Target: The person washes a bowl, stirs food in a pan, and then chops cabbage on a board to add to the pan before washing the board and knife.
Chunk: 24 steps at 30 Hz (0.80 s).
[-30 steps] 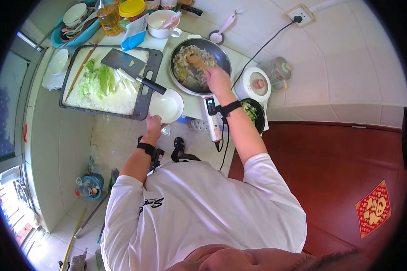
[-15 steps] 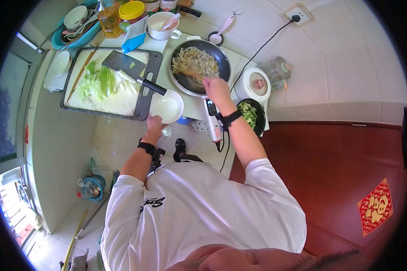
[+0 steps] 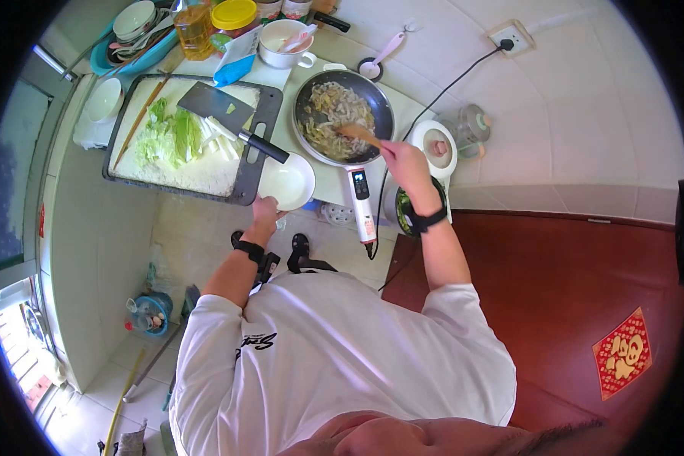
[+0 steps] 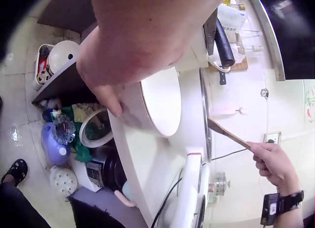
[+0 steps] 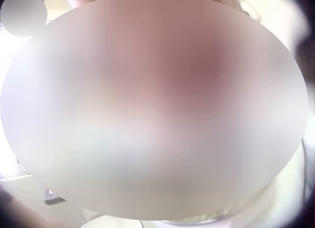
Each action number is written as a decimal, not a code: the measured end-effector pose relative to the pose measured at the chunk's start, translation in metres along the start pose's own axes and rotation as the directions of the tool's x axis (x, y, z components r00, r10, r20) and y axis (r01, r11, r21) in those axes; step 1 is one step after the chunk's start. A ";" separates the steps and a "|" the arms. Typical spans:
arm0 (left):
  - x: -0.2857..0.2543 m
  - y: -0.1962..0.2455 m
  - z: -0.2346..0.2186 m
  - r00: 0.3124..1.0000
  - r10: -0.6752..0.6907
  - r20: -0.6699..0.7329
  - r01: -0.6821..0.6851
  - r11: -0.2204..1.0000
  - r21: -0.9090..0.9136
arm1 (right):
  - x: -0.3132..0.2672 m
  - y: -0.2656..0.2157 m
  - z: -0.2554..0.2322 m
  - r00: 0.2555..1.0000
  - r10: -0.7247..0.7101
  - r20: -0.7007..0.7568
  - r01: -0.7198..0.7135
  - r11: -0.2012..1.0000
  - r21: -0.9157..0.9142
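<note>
My right hand (image 3: 409,169) grips the handle of a wooden spatula (image 3: 363,134), whose blade lies among the cooked sliced food (image 3: 340,106) in a dark frying pan (image 3: 387,114). The pan's white handle (image 3: 362,201), with a small display, points toward my body. At the counter's front edge, my left hand (image 3: 264,213) holds a white bowl (image 3: 289,182) by its near side. In the left wrist view, the thumb presses the outside of the bowl (image 4: 165,102), and the spatula (image 4: 229,134) slants over the pan rim. Most of the right wrist view is blurred.
Left of the pan lies a cutting board (image 3: 269,114) bearing a cleaver (image 3: 219,106) and cut cabbage (image 3: 182,137). A lidded white pot (image 3: 435,144) stands at the right, near a bowl of greens (image 3: 403,209) partly behind my wrist. A black cord (image 3: 452,80) runs to the wall socket.
The right hand has drawn the spatula across the pan, first to the left, then back to the right, shifting the food. My left hand keeps holding the bowl in much the same place.
</note>
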State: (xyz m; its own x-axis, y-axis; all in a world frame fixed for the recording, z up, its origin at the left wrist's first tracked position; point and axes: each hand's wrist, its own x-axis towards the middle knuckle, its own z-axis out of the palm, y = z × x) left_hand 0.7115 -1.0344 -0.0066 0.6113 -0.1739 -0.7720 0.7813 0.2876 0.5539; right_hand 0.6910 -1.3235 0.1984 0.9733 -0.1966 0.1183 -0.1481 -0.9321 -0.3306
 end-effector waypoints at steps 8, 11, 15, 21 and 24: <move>-0.006 0.004 0.001 1.000 0.010 0.001 -0.010 1.000 0.014 | 0.021 -0.001 0.043 1.000 0.014 -0.002 -0.014 1.000 -0.005; 0.000 0.003 0.000 1.000 0.024 0.003 -0.024 1.000 0.020 | 0.054 -0.004 0.050 0.995 0.016 -0.097 -0.018 1.000 -0.024; -0.010 0.005 0.003 1.000 0.021 0.003 -0.021 1.000 0.020 | 0.050 0.013 0.073 0.998 0.034 -0.057 -0.037 0.998 -0.058; -0.012 0.008 0.003 1.000 -0.023 0.006 0.023 1.000 0.015 | -0.007 0.019 -0.007 0.985 0.131 0.110 -0.122 0.989 -0.086; -0.016 0.012 0.006 1.000 -0.024 -0.020 0.025 0.999 0.046 | -0.009 0.020 0.000 0.962 0.183 0.203 -0.157 0.978 -0.138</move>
State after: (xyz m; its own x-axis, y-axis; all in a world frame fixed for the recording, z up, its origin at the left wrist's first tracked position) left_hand 0.7121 -1.0341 0.0148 0.5898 -0.1615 -0.7913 0.8012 0.2400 0.5482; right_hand 0.6793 -1.3401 0.1911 0.9448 -0.2980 -0.1363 -0.3217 -0.9227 -0.2126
